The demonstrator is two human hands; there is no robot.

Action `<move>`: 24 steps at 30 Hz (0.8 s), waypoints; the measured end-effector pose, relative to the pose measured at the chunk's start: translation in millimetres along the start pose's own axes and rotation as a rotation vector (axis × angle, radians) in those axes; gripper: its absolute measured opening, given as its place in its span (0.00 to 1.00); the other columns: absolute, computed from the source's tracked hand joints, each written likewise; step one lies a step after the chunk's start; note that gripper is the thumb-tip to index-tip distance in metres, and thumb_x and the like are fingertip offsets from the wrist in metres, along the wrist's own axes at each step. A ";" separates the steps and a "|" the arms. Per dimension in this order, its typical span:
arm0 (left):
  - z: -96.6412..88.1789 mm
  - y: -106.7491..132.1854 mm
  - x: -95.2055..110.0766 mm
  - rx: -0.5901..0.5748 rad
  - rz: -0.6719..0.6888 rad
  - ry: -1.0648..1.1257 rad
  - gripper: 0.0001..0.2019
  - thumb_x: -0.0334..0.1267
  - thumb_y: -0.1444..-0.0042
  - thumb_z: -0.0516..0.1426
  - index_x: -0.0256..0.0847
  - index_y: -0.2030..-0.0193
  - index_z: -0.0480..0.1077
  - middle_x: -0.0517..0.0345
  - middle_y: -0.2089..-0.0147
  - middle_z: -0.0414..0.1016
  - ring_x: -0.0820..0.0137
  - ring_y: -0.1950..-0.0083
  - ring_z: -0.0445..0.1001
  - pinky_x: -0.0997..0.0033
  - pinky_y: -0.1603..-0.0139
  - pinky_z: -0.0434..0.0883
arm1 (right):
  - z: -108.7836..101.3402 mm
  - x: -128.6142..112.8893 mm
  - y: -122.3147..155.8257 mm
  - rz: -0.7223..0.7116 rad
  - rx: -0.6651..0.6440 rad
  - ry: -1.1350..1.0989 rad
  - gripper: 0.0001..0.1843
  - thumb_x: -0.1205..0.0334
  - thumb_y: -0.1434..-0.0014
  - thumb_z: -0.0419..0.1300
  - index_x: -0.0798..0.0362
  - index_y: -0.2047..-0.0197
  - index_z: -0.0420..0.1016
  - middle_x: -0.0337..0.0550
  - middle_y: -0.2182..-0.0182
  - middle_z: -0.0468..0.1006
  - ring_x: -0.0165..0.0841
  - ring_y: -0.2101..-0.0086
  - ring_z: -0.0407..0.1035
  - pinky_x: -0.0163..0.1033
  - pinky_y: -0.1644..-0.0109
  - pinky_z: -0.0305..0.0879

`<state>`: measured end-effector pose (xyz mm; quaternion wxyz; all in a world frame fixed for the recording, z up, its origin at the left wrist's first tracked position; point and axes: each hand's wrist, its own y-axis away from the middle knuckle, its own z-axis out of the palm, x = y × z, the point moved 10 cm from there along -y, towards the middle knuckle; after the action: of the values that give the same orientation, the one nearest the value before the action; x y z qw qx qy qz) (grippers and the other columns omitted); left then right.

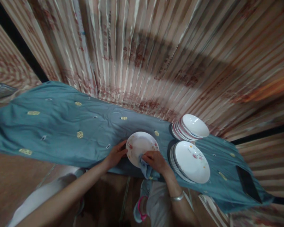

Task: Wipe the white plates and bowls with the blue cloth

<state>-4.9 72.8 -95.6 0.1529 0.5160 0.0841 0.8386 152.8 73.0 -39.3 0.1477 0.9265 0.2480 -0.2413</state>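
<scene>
A white plate with small red flowers (140, 142) is in front of me, over the near part of the table; I cannot tell whether it rests on the cloth or is slightly lifted. My left hand (117, 154) grips its left edge, thumb towards the rim and the other fingers partly hidden. In my right hand (155, 160) is a bunched light blue cloth (146, 170), pressed against the plate's lower right inside. Part of the cloth hangs over the near rim.
Right of the plate stand a stack of flowered plates (191, 162) and, behind it, a stack of bowls (195, 126). A dark flat object like a phone (248, 183) lies at the right end of the green tablecloth (61, 126). A pleated curtain (123, 63) hangs behind.
</scene>
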 end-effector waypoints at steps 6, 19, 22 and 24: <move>1.1 -5.1 -6.3 -0.074 0.000 -0.045 0.30 0.39 0.57 0.67 0.44 0.43 0.74 0.52 0.49 0.81 0.55 0.49 0.78 0.51 0.46 0.74 | -16.0 15.5 1.4 0.206 0.021 0.353 0.20 0.60 0.29 0.52 0.55 0.69 0.80 0.49 0.66 0.83 0.34 0.65 0.76 0.34 0.63 0.62; 0.3 -8.4 -10.8 -0.102 0.013 -0.102 0.33 0.42 0.55 0.66 0.41 0.39 0.70 0.50 0.48 0.80 0.56 0.48 0.77 0.54 0.47 0.74 | -31.2 19.7 -6.4 0.198 0.233 0.367 0.13 0.67 0.32 0.54 0.55 0.67 0.77 0.49 0.61 0.81 0.35 0.58 0.76 0.35 0.52 0.67; 0.2 -9.1 -10.8 -0.094 0.013 -0.107 0.32 0.43 0.55 0.65 0.41 0.40 0.71 0.51 0.49 0.80 0.56 0.49 0.77 0.53 0.48 0.74 | -28.9 19.8 -10.0 0.130 0.284 0.320 0.11 0.68 0.33 0.54 0.55 0.63 0.78 0.50 0.57 0.81 0.36 0.54 0.75 0.38 0.47 0.68; 0.3 -9.7 -11.0 -0.086 0.013 -0.099 0.33 0.42 0.55 0.65 0.41 0.40 0.70 0.51 0.49 0.80 0.57 0.49 0.77 0.54 0.47 0.74 | -26.9 18.3 -12.6 0.085 0.321 0.298 0.10 0.68 0.33 0.55 0.56 0.60 0.78 0.51 0.53 0.81 0.38 0.51 0.74 0.41 0.42 0.67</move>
<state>1.6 78.0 -107.6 0.1736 0.5505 0.0370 0.8158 170.1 101.2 -28.1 -0.0297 0.9731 0.1865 -0.1317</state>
